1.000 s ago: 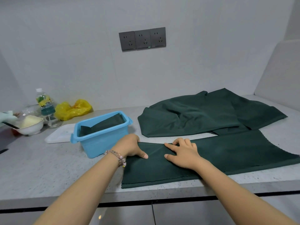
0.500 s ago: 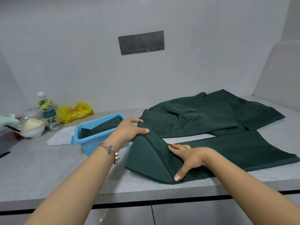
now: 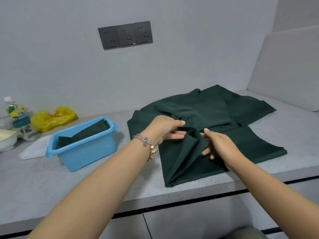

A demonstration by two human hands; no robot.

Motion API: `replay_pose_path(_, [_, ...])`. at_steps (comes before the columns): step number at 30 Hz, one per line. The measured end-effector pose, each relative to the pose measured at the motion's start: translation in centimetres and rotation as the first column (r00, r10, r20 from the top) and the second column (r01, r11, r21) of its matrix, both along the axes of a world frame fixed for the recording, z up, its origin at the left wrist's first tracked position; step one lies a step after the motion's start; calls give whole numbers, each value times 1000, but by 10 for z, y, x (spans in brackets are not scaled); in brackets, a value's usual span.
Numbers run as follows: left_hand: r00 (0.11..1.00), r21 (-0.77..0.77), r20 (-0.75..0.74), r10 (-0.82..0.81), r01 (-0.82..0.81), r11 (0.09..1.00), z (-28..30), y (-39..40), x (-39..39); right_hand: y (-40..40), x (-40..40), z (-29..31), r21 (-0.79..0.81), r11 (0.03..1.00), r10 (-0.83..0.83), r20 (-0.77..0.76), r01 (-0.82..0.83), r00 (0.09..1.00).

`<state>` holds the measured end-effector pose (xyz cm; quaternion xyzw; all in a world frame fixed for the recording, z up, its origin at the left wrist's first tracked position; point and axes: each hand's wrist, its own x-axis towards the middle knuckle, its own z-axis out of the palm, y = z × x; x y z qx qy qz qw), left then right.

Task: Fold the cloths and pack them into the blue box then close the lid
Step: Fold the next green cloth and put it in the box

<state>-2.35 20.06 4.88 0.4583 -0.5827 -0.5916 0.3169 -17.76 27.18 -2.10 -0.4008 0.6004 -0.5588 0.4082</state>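
A long dark green cloth (image 3: pixel 241 147) lies along the counter's front edge. My left hand (image 3: pixel 165 128) pinches its left end and holds it lifted, so the fabric rises in a tent-like fold. My right hand (image 3: pixel 219 145) lies against the right side of that raised fold, fingers spread and fairly straight. A second, larger green cloth (image 3: pixel 198 109) lies rumpled behind it. The blue box (image 3: pixel 82 150) stands to the left, open, with a folded green cloth (image 3: pixel 86 133) inside. A white lid (image 3: pixel 34 149) lies flat behind the box's left end.
At the far left stand a white bowl (image 3: pixel 6 140), a water bottle (image 3: pixel 17 116) and a yellow plastic bag (image 3: pixel 51 118). A grey socket strip (image 3: pixel 125 34) is on the wall. A pale panel (image 3: pixel 290 66) leans at the right. The grey counter (image 3: pixel 86 190) ends close in front.
My left hand has lifted the cloth's left end and carried it rightward over the rest. My right hand has moved from pressing the cloth flat to meeting the raised fold.
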Motion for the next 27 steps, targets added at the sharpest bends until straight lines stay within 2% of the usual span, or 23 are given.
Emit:
replay_pose_path(2, [999, 13, 19, 26, -26, 1000, -14, 3, -16, 7, -10, 1, 33, 999, -41, -48, 42, 998])
replay_pose_path(4, [997, -16, 67, 49, -48, 999, -30, 5, -29, 15, -17, 0, 73, 994, -65, -177, 79, 982])
replay_pose_path(8, [993, -63, 113, 40, -33, 997, -54, 6, -42, 23, -22, -14, 90, 995, -5, -383, 42, 924])
replay_pose_path(12, [995, -80, 102, 24, -15, 997, -68, 5, -44, 26, -24, -28, 59, 998, 13, -642, 32, 766])
replay_pose_path(14, [992, -158, 109, 61, -44, 987, -72, 4, -41, 27, -24, -29, 34, 999, 5, -676, 24, 737])
replay_pose_path(15, [985, -256, 144, 98, -59, 965, -73, 3, -37, 27, -24, -29, 24, 1000, 4, -683, 17, 730])
replay_pose_path(18, [891, -610, 369, 267, 15, 792, -81, 0, -22, 26, -23, -30, 20, 1000, 6, -731, 12, 682])
replay_pose_path(20, [801, -713, 490, 343, 142, 687, -88, -1, -15, 26, -22, -30, 30, 999, 4, -750, 29, 661])
replay_pose_path(21, [771, -710, 546, 328, 217, 670, -92, -1, -13, 26, -22, -30, 38, 999, 3, -755, 38, 656])
replay_pose_path(24, [689, -577, 704, 172, 414, 704, -104, -1, -10, 27, -21, -29, 64, 997, 22, -767, 43, 641])
replay_pose_path(27, [566, -484, 814, 133, 534, 693, -113, -4, -9, 27, -19, -28, 85, 995, 41, -788, 43, 614])
